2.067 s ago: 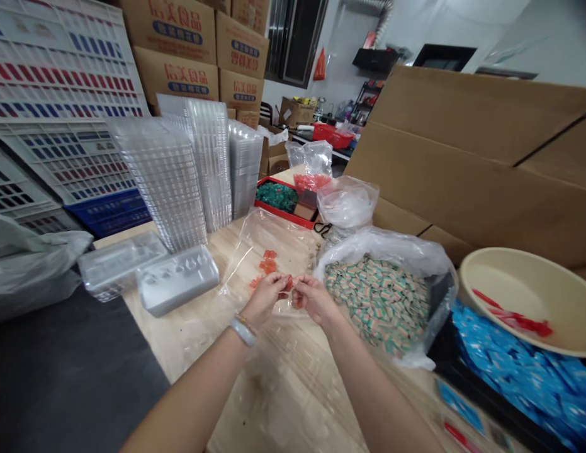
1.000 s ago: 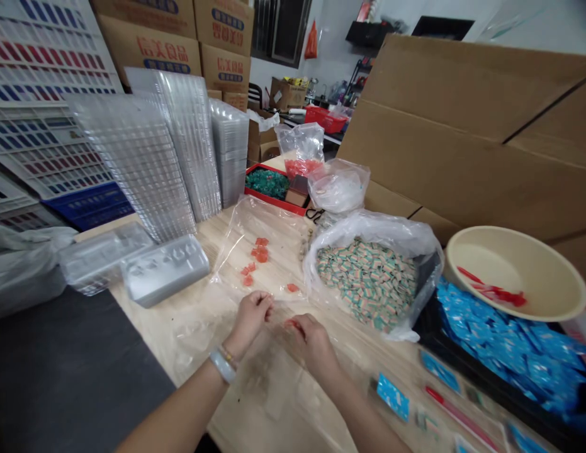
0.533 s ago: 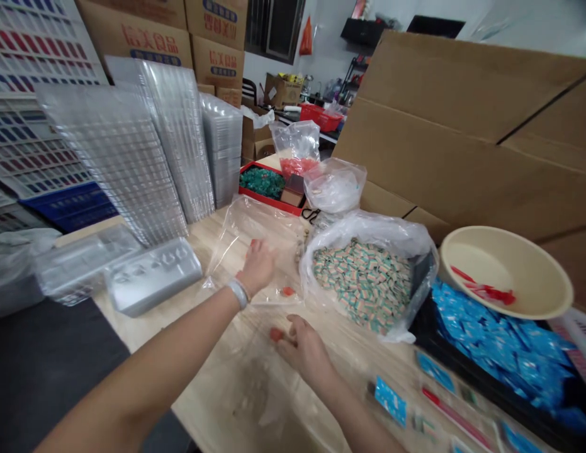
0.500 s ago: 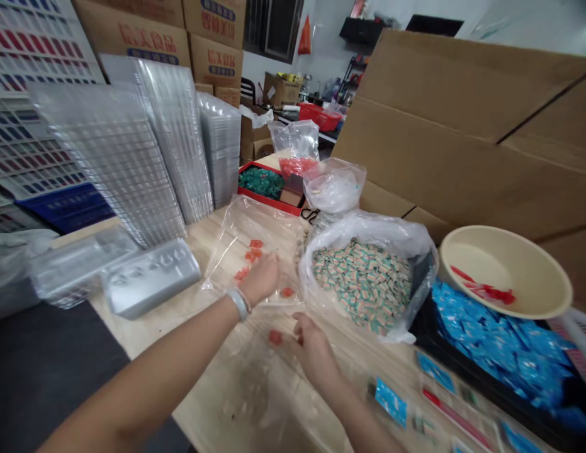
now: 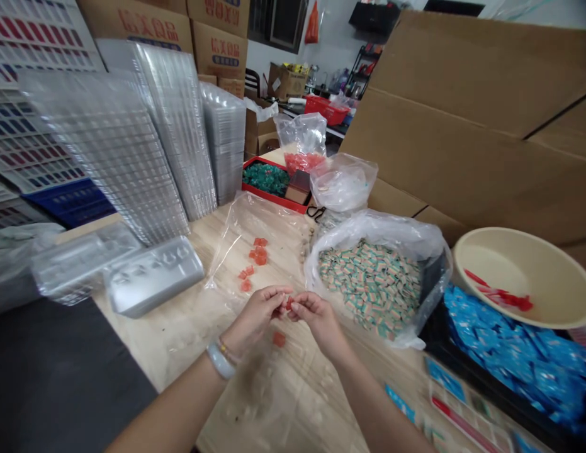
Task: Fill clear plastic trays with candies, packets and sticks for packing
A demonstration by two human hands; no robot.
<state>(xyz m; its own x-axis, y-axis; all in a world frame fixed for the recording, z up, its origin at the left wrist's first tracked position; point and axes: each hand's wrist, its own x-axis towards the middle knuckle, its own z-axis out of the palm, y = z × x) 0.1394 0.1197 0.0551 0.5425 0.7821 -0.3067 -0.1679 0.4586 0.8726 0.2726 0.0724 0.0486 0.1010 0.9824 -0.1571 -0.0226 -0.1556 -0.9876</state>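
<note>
Between the fingertips of both hands is a small translucent red plastic piece [image 5: 289, 304]. My left hand [image 5: 260, 313] pinches it from the left, and my right hand [image 5: 317, 321] pinches it from the right. Just below the hands, another red plastic piece [image 5: 279, 340] lies on the table. Farther back, several loose red pieces [image 5: 259, 255] rest on a clear plastic bag [image 5: 278, 220] spread over the wood. The exact shape of the held piece is partly hidden by fingers.
A white bag of small green-and-beige packets [image 5: 372, 283] stands right of my hands. Beyond it are a cream basin [image 5: 524, 251] and blue packets [image 5: 514, 352]. Clear trays [image 5: 153, 277] and tall tray stacks [image 5: 113, 138] stand left. A red box of green pieces [image 5: 269, 179] is behind.
My left hand has come back toward me from the bag, and my right hand has moved up to meet it. Both now pinch a red piece together. The view has shifted slightly.
</note>
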